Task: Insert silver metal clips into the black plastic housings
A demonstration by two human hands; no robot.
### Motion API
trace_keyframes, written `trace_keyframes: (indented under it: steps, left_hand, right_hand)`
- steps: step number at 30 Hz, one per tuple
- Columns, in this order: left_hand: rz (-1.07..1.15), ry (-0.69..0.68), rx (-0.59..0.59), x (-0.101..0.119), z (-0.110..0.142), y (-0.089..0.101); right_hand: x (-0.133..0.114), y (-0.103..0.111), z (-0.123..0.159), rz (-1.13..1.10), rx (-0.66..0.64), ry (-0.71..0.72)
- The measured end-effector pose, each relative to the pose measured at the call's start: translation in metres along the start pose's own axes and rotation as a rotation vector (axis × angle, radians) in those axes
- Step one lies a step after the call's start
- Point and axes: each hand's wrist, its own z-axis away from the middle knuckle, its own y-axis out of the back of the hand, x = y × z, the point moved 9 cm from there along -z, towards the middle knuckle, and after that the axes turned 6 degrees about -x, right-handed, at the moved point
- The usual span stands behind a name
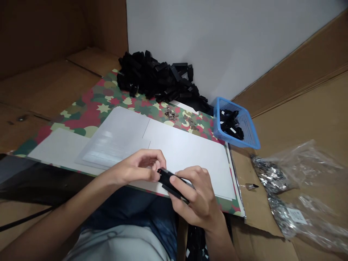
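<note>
A black rectangular plastic casing [169,180] is held over the near edge of the table. My right hand [196,194] grips its sides, fingers on top and thumb below. At the casing's far-left end is my left hand [138,167], its thumb and index finger pinched together against that end. A small coppery or metallic bit shows at the fingertips there, too small to name. White sheets [187,148] lie under and beyond the hands. Two small heaps of metal pieces [171,114] rest on the patterned table covering.
A large pile of black casings [154,76] stands against the wall. To the right, a blue basket [252,127] holds several black pieces. Clear bags of shiny metal parts [273,177] lie on cardboard [312,119]. More black parts [196,241] sit below the table edge.
</note>
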Motion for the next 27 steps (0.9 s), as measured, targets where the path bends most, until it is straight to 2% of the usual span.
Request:
trace_keyframes:
  steps: [4, 8, 11, 13, 17, 20, 23, 27]
  left_hand:
    - [-0.003, -0.052, 0.032, 0.001, 0.005, -0.003]
    - [-0.312, -0.193, 0.133, 0.023, 0.018, -0.003]
    - [-0.584, -0.248, 0.23, 0.038, 0.029, -0.006]
    - [-0.713, -0.252, 0.25, 0.045, 0.036, -0.01]
    - [-0.957, -0.261, 0.218, 0.056, 0.044, -0.023]
    - [-1.029, -0.285, 0.175, 0.06, 0.046, -0.033]
    - [-1.054, -0.29, 0.135, 0.06, 0.045, -0.041]
    - [-1.07, -0.295, 0.117, 0.059, 0.046, -0.046]
  right_hand:
    - [0.006, 0.0, 0.003, -0.084, 0.061, -0.013]
    - [0.027, -0.008, 0.012, -0.382, 0.098, -0.131]
    - [0.037, -0.027, 0.021, -0.668, -0.04, -0.229]
    - [0.039, -0.038, 0.025, -0.82, -0.156, -0.283]
    - [0.039, -0.049, 0.021, -0.85, -0.406, -0.421]
    - [0.028, -0.055, 0.01, -0.858, -0.591, -0.426]
    - [0.02, -0.057, 0.001, -0.932, -0.647, -0.425]
    - [0.019, -0.064, 0.002, -1.012, -0.628, -0.478]
